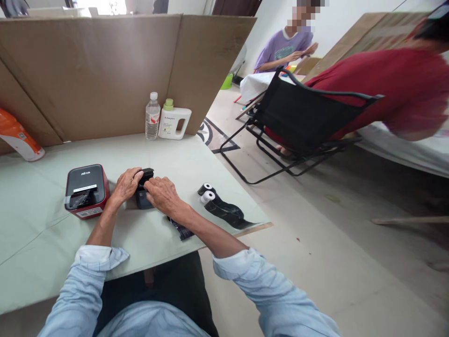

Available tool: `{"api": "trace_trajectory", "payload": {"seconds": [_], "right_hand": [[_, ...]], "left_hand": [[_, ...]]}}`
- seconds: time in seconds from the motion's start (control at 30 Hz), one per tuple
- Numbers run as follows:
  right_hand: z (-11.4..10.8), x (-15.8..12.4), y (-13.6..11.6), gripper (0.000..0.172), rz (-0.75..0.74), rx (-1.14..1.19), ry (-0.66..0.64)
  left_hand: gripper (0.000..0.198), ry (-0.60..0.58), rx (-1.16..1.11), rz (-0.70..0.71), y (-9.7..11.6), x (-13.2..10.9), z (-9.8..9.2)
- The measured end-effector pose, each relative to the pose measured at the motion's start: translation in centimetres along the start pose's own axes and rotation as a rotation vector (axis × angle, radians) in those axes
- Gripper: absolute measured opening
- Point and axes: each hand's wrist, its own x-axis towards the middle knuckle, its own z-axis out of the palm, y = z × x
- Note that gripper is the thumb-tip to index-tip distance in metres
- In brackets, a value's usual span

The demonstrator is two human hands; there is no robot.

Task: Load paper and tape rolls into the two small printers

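Observation:
Both of my hands work at a small black device [143, 200] on the table, whose upper part stands raised like a lid. My left hand [126, 185] has its fingers curled over the left side of that upper part. From the right, my right hand [164, 193] pinches the same part near its edge. The fingers hide much of the device, so its exact kind is unclear. A black and red box-shaped machine [86, 189], resembling a label printer, stands just left of my left hand. Beyond my right forearm lie two small rolls [207, 196] with black strips [228, 213] trailing from them.
Another dark strip [180, 229] lies under my right forearm. A water bottle [152, 117] and a white jug [174, 122] stand against the cardboard screen [115, 75]. An orange and white bottle [21, 135] leans at left. A person in red [382, 89] sits on a black folding chair [294, 112].

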Motion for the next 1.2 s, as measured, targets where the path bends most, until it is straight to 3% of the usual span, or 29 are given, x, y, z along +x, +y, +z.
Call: {"api": "trace_trajectory", "payload": {"seconds": [0.27,0.4,0.53,0.93,1.2], "right_hand": [[0.6,-1.0,1.8,0.02,-0.014,0.128,0.13],[1.1,-1.0,1.3,0.016,-0.024,0.085,0.056],[1.3,-0.3,-0.1,0.023,0.011,0.007,-0.002],[1.7,0.5,-2.0,0.032,0.05,-0.023,0.005],[2.5,1.2,-2.2,0.055,0.065,0.022,-0.001]], "left_hand": [[0.036,0.013,-0.008,0.009,-0.1,0.0,0.2],[0.038,0.022,-0.01,-0.001,-0.3,0.1,0.3],[0.038,0.029,-0.015,0.005,-0.3,0.1,0.4],[0.037,0.022,-0.014,-0.001,-0.2,0.2,0.2],[0.038,0.012,-0.014,-0.008,-0.2,0.2,0.2]]}}
